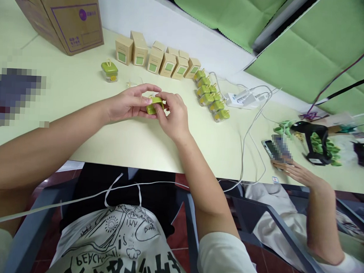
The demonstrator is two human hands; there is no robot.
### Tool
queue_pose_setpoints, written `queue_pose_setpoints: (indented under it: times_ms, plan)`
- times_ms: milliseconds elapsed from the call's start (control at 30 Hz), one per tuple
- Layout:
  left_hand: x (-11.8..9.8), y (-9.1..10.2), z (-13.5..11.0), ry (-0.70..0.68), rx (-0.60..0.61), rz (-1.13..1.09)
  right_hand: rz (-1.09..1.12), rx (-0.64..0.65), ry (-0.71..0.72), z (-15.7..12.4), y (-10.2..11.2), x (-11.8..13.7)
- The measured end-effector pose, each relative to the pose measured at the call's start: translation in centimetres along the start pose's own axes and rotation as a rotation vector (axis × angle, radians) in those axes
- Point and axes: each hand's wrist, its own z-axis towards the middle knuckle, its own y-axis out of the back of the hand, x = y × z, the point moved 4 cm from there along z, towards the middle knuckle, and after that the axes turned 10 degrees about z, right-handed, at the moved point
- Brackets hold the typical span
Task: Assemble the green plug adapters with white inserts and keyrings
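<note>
Close to us is our white shirt with black drawings (pixel 117 246), and a thin white cord (pixel 76 200) runs across our lap. Out past it, we hold a small green gadget (pixel 155 105) just above the table (pixel 133 142). Our left hand (pixel 129 104) pinches one side of it, and our right hand (pixel 172 116) pinches the other, so both are closed on it.

One more green gadget (pixel 109 71) sits alone behind our hands. A row of little tan boxes (pixel 157 59) stands farther back, and a bunch of green gadgets (pixel 210 95) lies beside them. A big cardboard box (pixel 60 14) is in the far corner. Another person's hand (pixel 298 171) rests near a phone (pixel 274 150).

We think the gadget could slip, because only our fingertips hold it. If it dropped, it might bounce off the table edge onto the floor.
</note>
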Motion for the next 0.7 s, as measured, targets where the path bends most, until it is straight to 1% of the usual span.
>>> queue_pose_setpoints:
  times_ms: [133,300,467,567,700]
  plan:
    - [0.21,-0.01,0.08,0.021,-0.066,0.007,-0.009,0.006,-0.001,0.11,-0.17,-0.54]
    - [0.29,-0.14,0.07,0.027,-0.072,0.026,0.021,0.01,0.023,0.09,-0.18,-0.76]
    - [-0.04,-0.79,0.09,0.015,-0.051,0.015,0.042,-0.035,0.014,-0.14,-0.35,-0.74]
    - [-0.07,-0.91,0.22,0.027,-0.089,-0.003,0.035,-0.075,0.001,-0.01,-0.25,-0.63]
    - [0.05,-0.83,0.38,0.035,-0.125,-0.025,0.05,-0.113,0.022,0.1,-0.04,-0.36]
